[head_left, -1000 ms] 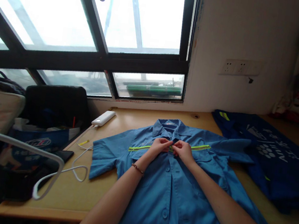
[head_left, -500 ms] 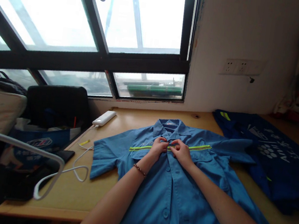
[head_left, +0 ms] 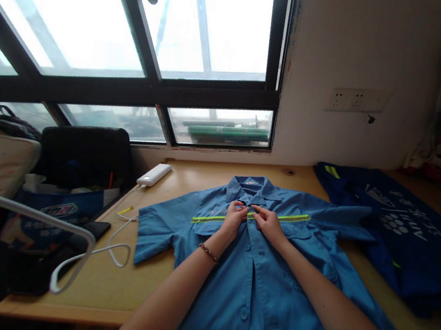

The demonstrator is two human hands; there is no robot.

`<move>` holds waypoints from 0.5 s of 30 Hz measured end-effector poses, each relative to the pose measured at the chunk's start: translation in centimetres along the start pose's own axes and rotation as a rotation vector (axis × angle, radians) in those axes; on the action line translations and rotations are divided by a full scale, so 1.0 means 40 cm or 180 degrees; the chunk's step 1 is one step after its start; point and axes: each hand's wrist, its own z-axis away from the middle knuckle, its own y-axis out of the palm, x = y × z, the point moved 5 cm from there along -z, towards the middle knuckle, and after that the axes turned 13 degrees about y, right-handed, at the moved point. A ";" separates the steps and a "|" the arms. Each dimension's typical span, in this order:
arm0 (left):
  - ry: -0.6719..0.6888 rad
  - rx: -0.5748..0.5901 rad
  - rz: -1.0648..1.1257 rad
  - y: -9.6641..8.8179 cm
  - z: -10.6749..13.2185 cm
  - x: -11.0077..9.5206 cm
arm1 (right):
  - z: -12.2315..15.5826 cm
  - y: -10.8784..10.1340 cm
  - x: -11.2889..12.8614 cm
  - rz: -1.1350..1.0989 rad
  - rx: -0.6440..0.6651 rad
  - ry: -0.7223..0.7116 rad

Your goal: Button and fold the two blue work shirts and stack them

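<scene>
A light blue short-sleeved work shirt (head_left: 254,278) with a yellow-green reflective stripe lies face up on a wooden desk (head_left: 123,287), collar toward the window. My left hand (head_left: 233,216) and my right hand (head_left: 267,222) meet at the shirt's front placket, just below the collar at the stripe. Both pinch the fabric edges with bent fingers. A bead bracelet is on my left wrist. Several buttons run down the closed front below my hands.
A dark blue printed garment (head_left: 402,232) lies at the desk's right. A white power bank (head_left: 154,174) with a white cable (head_left: 116,243) sits at the left, near a black chair back (head_left: 83,155) and bags. A white curved bar (head_left: 34,221) crosses the left foreground.
My hands have stayed at the top of the placket; the fingers shifted slightly, the right hand's fingers now stretched a little more along the stripe.
</scene>
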 end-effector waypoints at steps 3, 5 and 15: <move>0.0039 -0.0002 -0.0024 0.000 -0.002 0.003 | 0.004 -0.003 0.004 -0.0032 -0.0014 -0.0026; 0.0050 0.0014 0.0025 0.000 -0.004 0.006 | 0.008 -0.009 0.009 0.0128 -0.0187 -0.0178; 0.0343 0.0395 0.0081 0.014 -0.006 0.000 | -0.007 -0.009 -0.007 0.0364 -0.0170 -0.0122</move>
